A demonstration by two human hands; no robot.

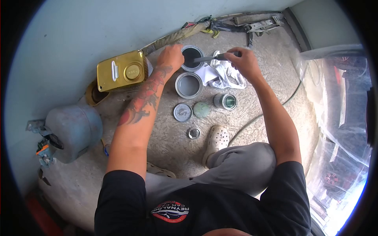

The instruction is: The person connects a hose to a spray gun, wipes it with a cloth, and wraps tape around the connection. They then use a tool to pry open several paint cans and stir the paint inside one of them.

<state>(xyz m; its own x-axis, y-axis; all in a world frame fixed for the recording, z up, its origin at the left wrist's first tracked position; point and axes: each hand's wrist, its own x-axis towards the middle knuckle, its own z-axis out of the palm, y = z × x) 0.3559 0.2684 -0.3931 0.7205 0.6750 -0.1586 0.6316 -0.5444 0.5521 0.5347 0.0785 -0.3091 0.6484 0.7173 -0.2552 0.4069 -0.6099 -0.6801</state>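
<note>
A grey-coated stirring tool [210,58] is gripped in my right hand [243,61], its flat end over the dark mixture in the farther open can [191,55]. My left hand [171,57] is closed at that can's left rim; whether it pinches the rim or something small is hidden. Just nearer stands a can of grey paint [189,85]. A small open tin with green contents [228,102] is to its lower right. White cloth [226,76] lies crumpled beside the cans. Nearer me are a grey-smeared lid [183,112], a greenish disc [201,110] and a small round metal piece [193,133].
A gold rectangular can [121,71] and a grey gas cylinder [74,133] stand at the left by the wall. Clutter [264,26] lies along the far wall. A hose [289,97] crosses the floor at right, near plastic sheeting [334,118].
</note>
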